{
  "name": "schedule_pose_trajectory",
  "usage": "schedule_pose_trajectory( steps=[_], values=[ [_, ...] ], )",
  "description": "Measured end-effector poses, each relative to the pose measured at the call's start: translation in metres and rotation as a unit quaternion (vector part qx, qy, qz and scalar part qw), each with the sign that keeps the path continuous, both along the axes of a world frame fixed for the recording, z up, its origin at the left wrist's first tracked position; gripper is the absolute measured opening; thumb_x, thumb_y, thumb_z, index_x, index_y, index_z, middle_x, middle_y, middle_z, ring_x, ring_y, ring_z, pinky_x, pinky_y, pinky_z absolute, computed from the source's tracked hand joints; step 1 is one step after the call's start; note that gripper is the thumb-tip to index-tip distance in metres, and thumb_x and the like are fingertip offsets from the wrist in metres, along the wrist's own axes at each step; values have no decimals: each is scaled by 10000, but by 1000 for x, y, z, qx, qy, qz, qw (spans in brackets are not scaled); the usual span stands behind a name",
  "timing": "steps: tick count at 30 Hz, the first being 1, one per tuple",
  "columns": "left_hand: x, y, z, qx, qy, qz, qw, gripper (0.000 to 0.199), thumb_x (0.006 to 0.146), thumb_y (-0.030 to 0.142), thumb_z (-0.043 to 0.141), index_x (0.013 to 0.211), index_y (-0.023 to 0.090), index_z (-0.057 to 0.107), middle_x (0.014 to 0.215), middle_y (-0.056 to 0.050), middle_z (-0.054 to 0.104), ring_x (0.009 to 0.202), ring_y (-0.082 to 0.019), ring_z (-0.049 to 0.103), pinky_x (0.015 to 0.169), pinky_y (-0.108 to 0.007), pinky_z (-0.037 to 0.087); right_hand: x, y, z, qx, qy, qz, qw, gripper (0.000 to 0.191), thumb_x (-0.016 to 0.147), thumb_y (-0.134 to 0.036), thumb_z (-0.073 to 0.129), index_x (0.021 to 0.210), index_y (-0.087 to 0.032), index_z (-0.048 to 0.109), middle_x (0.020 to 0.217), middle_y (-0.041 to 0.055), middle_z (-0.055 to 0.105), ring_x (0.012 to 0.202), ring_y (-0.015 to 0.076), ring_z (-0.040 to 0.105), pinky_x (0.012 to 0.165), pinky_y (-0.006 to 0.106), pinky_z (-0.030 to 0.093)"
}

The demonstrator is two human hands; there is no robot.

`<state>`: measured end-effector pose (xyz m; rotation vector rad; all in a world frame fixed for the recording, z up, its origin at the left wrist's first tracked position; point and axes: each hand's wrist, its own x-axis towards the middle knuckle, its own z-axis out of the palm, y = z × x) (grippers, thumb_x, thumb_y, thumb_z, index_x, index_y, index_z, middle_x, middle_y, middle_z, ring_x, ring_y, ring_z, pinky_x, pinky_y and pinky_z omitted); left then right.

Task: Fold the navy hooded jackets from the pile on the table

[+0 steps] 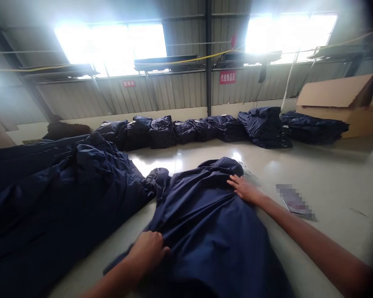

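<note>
A dark navy garment (205, 223) lies spread and creased in front of me on the pale, shiny surface. My left hand (149, 248) is at its left edge, fingers curled down and closed on the fabric. My right hand (243, 189) rests on the garment's upper right part, its fingers apart and stretched over the cloth. To the left, a large heap of navy garments (65, 194) reaches up against the spread one near its upper left corner.
Folded navy stacks (162, 132) line the far edge by the wall. An open cardboard box (326, 99) stands at the back right. On the surface right of my right forearm lies a flat, blurred-out object (294, 200).
</note>
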<state>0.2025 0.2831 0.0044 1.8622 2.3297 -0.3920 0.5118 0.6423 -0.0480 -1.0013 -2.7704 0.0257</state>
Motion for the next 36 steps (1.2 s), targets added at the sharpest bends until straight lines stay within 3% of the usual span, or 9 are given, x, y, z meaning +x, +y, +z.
schedule_pose_trajectory(
  steps=[5, 9, 14, 17, 20, 24, 27, 31, 36],
  values=[
    [19, 5, 20, 101, -80, -45, 991, 422, 1070, 477, 438, 1065, 259, 799, 1080, -114, 793, 982, -324, 749, 908, -486, 578, 19, -8, 24, 29, 4, -121, 992, 558, 993, -249, 517, 1542, -166, 567, 1615, 229, 495, 1415, 403, 552, 1146, 576, 456],
    [-2, 29, -24, 220, -102, -105, 965, 468, 1066, 389, 504, 1525, 344, 585, 1665, -55, 479, 1519, -329, 444, 1245, -562, 379, 29, -59, -8, -20, -9, -158, 987, 565, 1028, -457, 538, 1543, -225, 571, 1673, 245, 407, 1508, 492, 419, 1121, 732, 398],
    [-43, 30, -65, 141, -114, -89, 979, 509, 1103, 444, 436, 1608, 400, 487, 1726, -28, 394, 1605, -342, 319, 1293, -626, 270, 33, -95, -55, -55, 32, -144, 988, 569, 1065, -528, 443, 1567, -277, 538, 1684, 181, 421, 1599, 415, 293, 1223, 719, 267],
    [-66, 19, -48, 104, -119, -77, 985, 555, 1067, 479, 496, 1616, 396, 476, 1715, -51, 415, 1578, -334, 379, 1271, -575, 333, 39, -77, -53, -76, 112, -117, 984, 540, 1063, -497, 433, 1532, -267, 571, 1659, 144, 461, 1566, 343, 378, 1256, 592, 325],
    [-66, 20, -11, 31, -109, -59, 992, 485, 1008, 489, 559, 1467, 372, 664, 1446, -103, 686, 1348, -371, 621, 1119, -552, 488, 44, -47, -40, -36, 189, -170, 967, 506, 1047, -397, 451, 1466, -168, 618, 1553, 195, 555, 1459, 324, 506, 1215, 488, 414],
    [-5, 69, 35, 96, -25, -110, 989, 305, 987, 425, 601, 1076, 247, 832, 1142, -161, 745, 1153, -428, 664, 993, -592, 504, 38, -25, -41, -4, 153, -258, 954, 399, 1042, -332, 450, 1244, -154, 745, 1338, 210, 689, 1290, 326, 619, 1138, 464, 459],
    [68, 132, 42, 200, -83, -195, 957, 371, 1050, 394, 543, 1344, 244, 712, 1269, -162, 698, 1191, -379, 637, 994, -537, 516, 32, -25, -49, -6, 147, -265, 953, 383, 1031, -299, 458, 1245, -156, 741, 1325, 194, 697, 1246, 308, 642, 1112, 431, 462],
    [139, 209, 3, 295, -177, -245, 906, 362, 1058, 304, 532, 1391, 240, 659, 1344, -150, 657, 1244, -315, 613, 1070, -474, 505, 31, -30, -49, -20, 182, -279, 943, 388, 992, -179, 424, 1190, -191, 757, 1278, 168, 711, 1195, 279, 670, 1076, 370, 481],
    [154, 250, -64, 316, -225, -203, 899, 616, 968, 109, 526, 1568, 243, 487, 1628, -168, 449, 1492, -332, 458, 1213, -509, 424, 28, -42, -35, -9, 165, -322, 932, 332, 1013, -298, 505, 1205, -192, 753, 1296, 190, 702, 1243, 349, 648, 1108, 481, 465]
  ],
)
